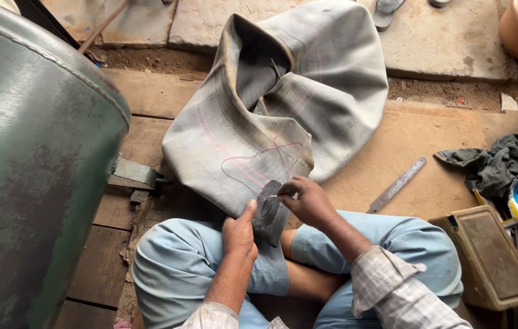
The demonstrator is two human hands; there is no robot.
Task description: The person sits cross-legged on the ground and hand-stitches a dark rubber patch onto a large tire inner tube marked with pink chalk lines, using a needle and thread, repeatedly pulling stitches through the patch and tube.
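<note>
So the whole thing comes down to where the small dark rubber patch point(268, 204) sits against the big grey inner tube point(283, 103). The patch is pressed onto the lower edge of the tube, right at the bottom of a pink marked outline point(262, 164) drawn on the rubber, and it hangs over the lap, between the two knees of the light blue trousers point(179, 262).

The patch is pinched from the left side by the left hand point(239, 234), thumb laid up along its edge, so that grip is closed on the patch and the tube edge under it. The right hand point(310, 201) is brought in from the right, fingers curled tight around something thin and pale at the patch's top edge; what that thing is can't be made out, too small. So the right grip is closed too, on a small item that can't be named for sure.

The patch's long axis runs roughly up and down, tilted slightly to the right at the top. Both hands are touching it, the left lower, the right higher.

Off to the right on the wooden floor point(405, 146) a flat metal file point(397, 184) is lying well apart from the hands, its long axis slanted toward the knee. A green drum point(33, 152) is standing close on the left.
</note>
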